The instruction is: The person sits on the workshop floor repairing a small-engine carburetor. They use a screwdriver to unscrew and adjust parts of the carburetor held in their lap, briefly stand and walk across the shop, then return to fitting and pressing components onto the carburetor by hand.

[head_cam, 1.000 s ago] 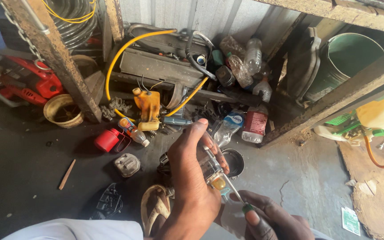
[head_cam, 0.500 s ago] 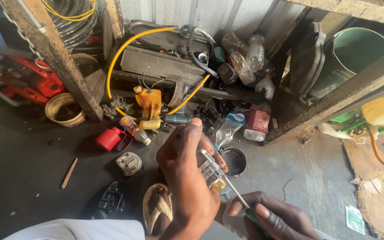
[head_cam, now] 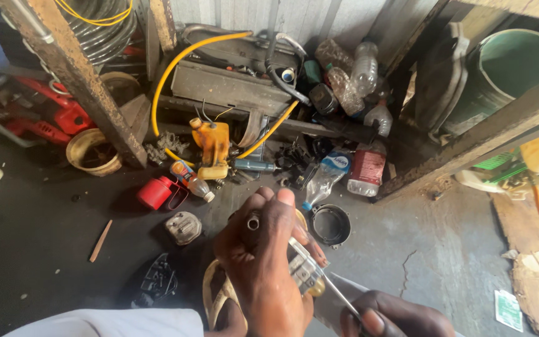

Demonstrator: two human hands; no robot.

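My left hand [head_cam: 263, 262] is closed around a small metal engine part [head_cam: 304, 271] with a round port showing at its top and a brass-coloured piece below. My right hand [head_cam: 397, 318], at the bottom edge, grips a screwdriver [head_cam: 338, 296] whose thin shaft points up-left into the metal part. Both hands hover above a dirty concrete floor [head_cam: 444, 249], just over a sandal [head_cam: 216, 299]. A white sleeve or trouser leg [head_cam: 113, 324] shows at the bottom left.
Against the back wall lie a yellow hose [head_cam: 176, 62], an orange tank part [head_cam: 213, 146], plastic bottles [head_cam: 366, 168], a red cap [head_cam: 156, 192], a black round lid [head_cam: 330, 224] and a red chainsaw [head_cam: 38, 118]. A green bucket [head_cam: 506, 68] stands at right behind wooden beams.
Both hands and the part have drifted slightly left and lower in view; the right hand has closed in on the part, with the screwdriver staying in it.
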